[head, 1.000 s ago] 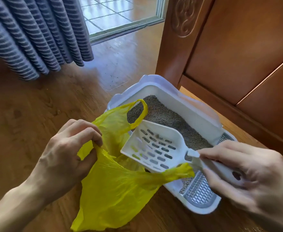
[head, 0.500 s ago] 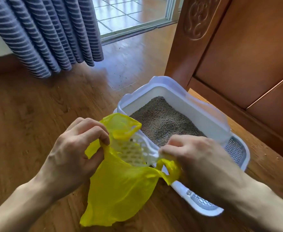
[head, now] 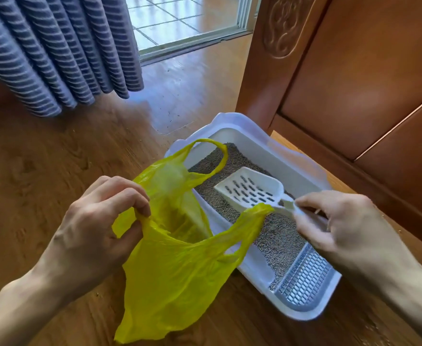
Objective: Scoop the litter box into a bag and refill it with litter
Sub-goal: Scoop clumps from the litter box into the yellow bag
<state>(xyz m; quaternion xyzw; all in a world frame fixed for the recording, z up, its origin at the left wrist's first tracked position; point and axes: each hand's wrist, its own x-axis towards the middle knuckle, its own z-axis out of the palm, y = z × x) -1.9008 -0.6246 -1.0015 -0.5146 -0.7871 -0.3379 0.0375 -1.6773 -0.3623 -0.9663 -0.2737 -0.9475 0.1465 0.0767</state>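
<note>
Litter could be spilled onto the floor (head: 55, 156) if the thin yellow bag (head: 177, 265) sags shut or slips from the pinch while a loaded scoop (head: 251, 189) is carried across. The bag's near-left rim is pinched between the thumb and curled fingers of the left hand (head: 97, 226), so its mouth is held open just beside the litter box (head: 312, 305). The scoop's handle is gripped by the right hand (head: 334, 226); its slotted pan, seemingly empty, is held over the grey litter (head: 277, 236).
</note>
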